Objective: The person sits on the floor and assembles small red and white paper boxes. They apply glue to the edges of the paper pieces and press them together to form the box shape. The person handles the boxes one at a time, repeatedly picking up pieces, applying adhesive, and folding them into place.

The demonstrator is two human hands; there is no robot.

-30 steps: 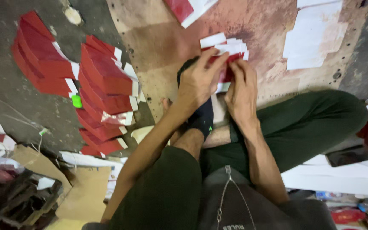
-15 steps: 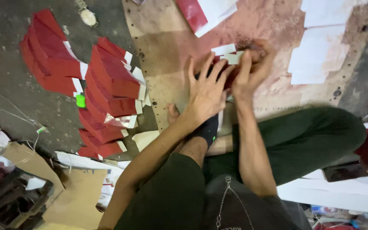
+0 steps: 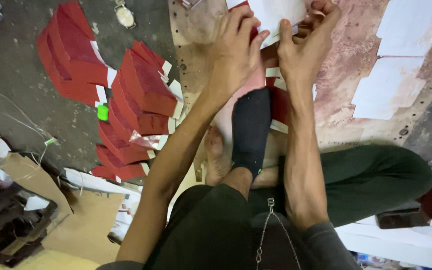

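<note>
On the stained board point(image 3: 356, 100), just above the black sock point(image 3: 250, 130), both hands press a white card point(image 3: 281, 12) flat: left hand point(image 3: 236, 50) and right hand point(image 3: 303, 47) pinch its lower edge, steadying it. Red folded cards point(image 3: 141, 90) lie stacked left of the sock.

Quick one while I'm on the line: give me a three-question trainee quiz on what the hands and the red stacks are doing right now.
1. True or false: both hands grip the white sheet.
2. Which side of the person do the red card stacks lie on: A left, B right?
3. What covers the foot below the hands?

Key
1. True: the left hand and right hand pinch the white sheet at the top edge.
2. A: the red card stacks lie on the floor to the left.
3. A black sock.
</note>
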